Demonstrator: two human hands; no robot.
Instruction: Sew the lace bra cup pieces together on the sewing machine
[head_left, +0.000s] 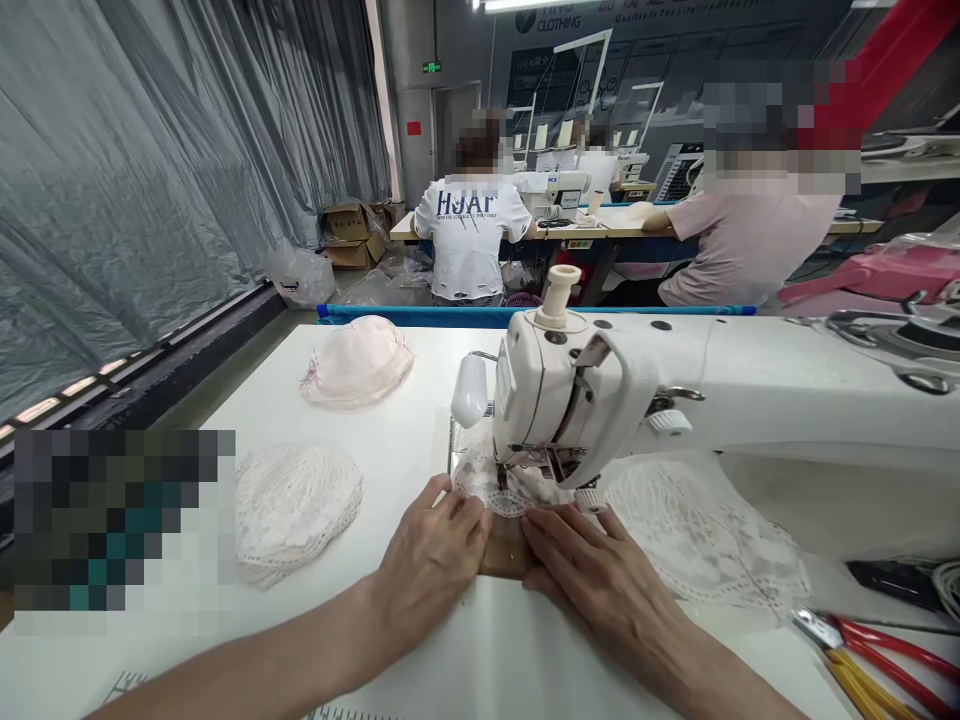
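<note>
Left hand point(435, 550): curled at the left edge of the lace piece point(512, 503); cannot tell if gripping
Right hand point(596, 570): open, fingers flat by its right edge
Lace: between both hands, under the sewing machine point(712, 375)
</note>
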